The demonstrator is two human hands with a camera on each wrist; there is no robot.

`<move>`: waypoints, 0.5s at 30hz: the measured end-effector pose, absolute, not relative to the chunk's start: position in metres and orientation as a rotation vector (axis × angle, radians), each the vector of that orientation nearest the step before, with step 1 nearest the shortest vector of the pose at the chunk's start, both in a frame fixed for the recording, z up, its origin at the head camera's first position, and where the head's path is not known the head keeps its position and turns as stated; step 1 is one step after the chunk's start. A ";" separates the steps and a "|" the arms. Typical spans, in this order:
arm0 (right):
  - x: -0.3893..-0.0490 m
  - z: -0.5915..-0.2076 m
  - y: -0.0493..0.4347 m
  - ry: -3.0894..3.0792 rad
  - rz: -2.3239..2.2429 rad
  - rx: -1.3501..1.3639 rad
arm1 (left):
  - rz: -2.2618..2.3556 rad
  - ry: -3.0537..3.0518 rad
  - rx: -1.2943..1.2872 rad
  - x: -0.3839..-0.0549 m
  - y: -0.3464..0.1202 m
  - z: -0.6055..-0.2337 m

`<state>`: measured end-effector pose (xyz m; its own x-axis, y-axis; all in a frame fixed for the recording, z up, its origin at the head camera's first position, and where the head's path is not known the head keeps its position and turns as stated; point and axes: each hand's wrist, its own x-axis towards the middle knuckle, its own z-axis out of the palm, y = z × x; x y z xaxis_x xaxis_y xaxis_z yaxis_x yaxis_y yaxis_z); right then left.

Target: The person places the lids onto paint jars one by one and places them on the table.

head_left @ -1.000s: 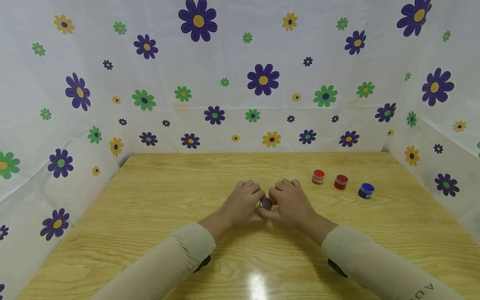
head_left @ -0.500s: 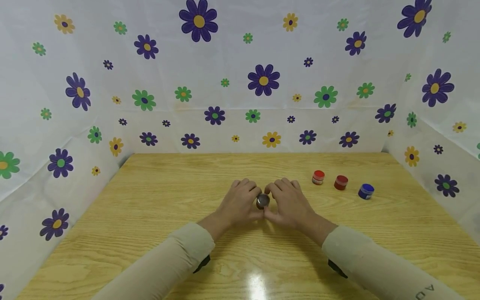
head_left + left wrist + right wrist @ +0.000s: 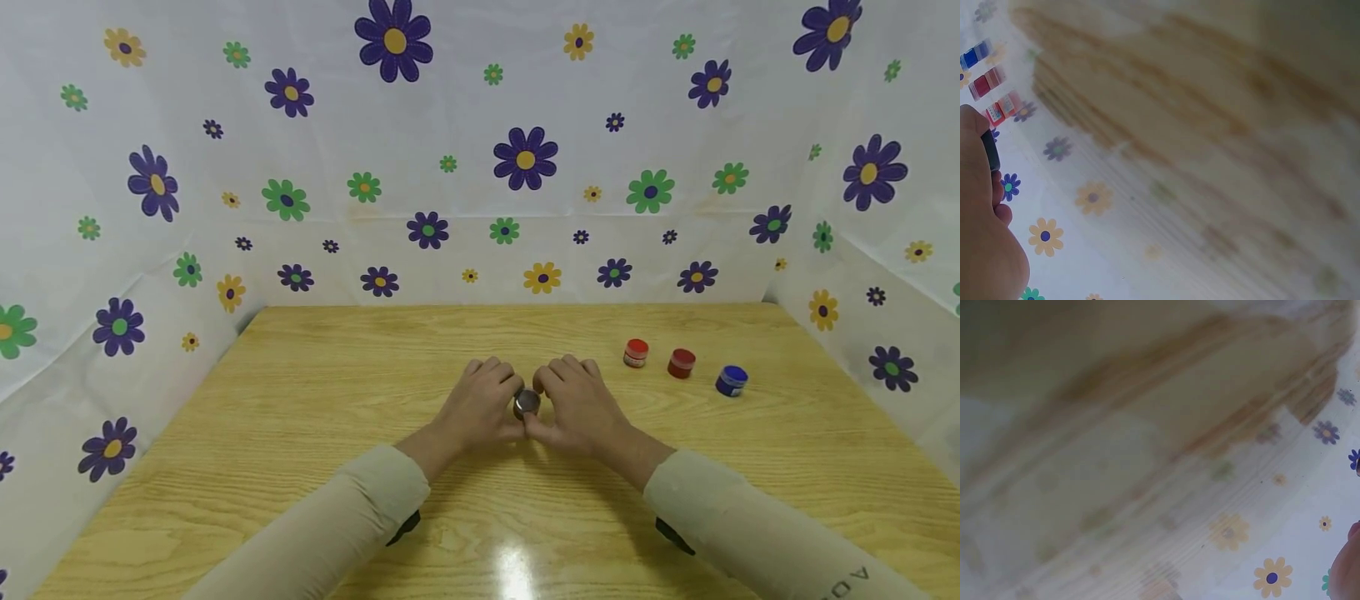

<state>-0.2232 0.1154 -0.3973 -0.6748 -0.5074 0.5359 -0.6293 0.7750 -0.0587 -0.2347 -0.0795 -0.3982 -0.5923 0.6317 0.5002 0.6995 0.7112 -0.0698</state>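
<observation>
A small dark jar (image 3: 527, 403) with a shiny round top is between my two hands, low over the middle of the table. My left hand (image 3: 480, 407) grips it from the left, with the fingers curled round its side. In the left wrist view the jar's dark side (image 3: 990, 150) shows against the left hand (image 3: 988, 225). My right hand (image 3: 577, 408) has its thumb on the near side of the top and its curled index finger at the far right side. Only a bit of the right hand (image 3: 1347, 569) shows in the right wrist view, where the jar is hidden.
Three small paint jars stand in a slanting row at the back right of the wooden table (image 3: 337, 383): a bright red jar (image 3: 636, 353), a dark red jar (image 3: 681, 363) and a blue jar (image 3: 731, 381). A flower-printed cloth (image 3: 450, 108) encloses the back and sides.
The dark jar has shifted slightly left. My right thumb and fingers drew back from its top half a second ago, and now the thumb lies on its near edge again.
</observation>
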 end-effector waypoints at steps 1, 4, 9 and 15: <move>-0.223 -0.397 0.115 -2.465 0.324 0.850 | -0.177 -2.415 -1.017 -0.235 -0.079 -0.398; -0.223 -0.397 0.115 -2.467 0.315 0.848 | -0.162 -2.407 -1.018 -0.234 -0.079 -0.399; -0.223 -0.397 0.115 -2.470 0.300 0.840 | -0.139 -2.422 -1.027 -0.234 -0.078 -0.399; -0.223 -0.397 0.115 -2.484 0.280 0.833 | -0.132 -2.430 -1.039 -0.233 -0.078 -0.398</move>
